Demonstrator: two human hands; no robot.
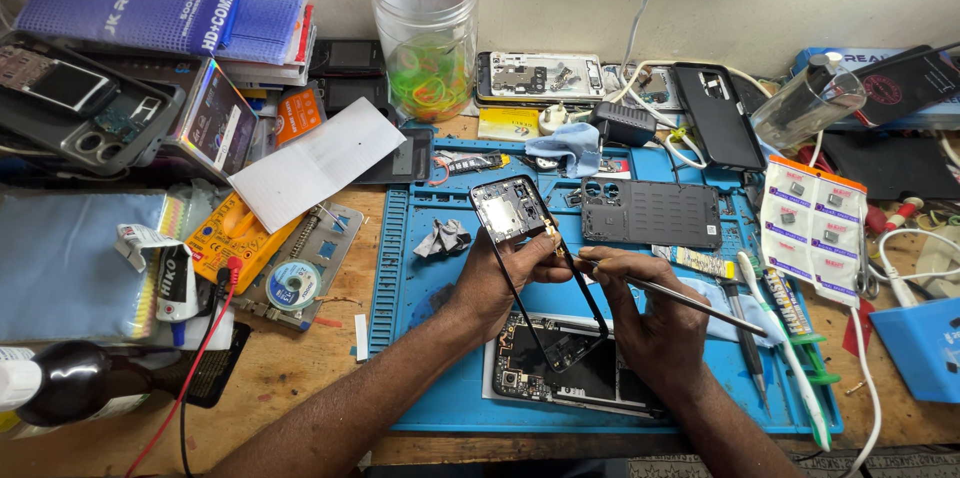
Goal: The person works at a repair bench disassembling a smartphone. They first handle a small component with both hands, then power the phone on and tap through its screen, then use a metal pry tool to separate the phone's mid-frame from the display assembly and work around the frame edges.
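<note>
My left hand [500,278] grips a black phone frame [520,223], tilted up above the blue repair mat [420,238]; a small circuit board sits in the frame's upper end. My right hand [650,313] holds thin metal tweezers [690,300], their tips touching the frame's right edge near a small gold part. Under both hands an opened phone [560,373] lies flat on the mat, partly hidden by them.
A black back cover [650,213] lies on the mat's right. A clear jar of rubber bands [425,33] stands behind. A yellow multimeter [235,233], solder reel [292,283], toothbrush [790,338] and packets of small parts [812,228] crowd the wooden bench.
</note>
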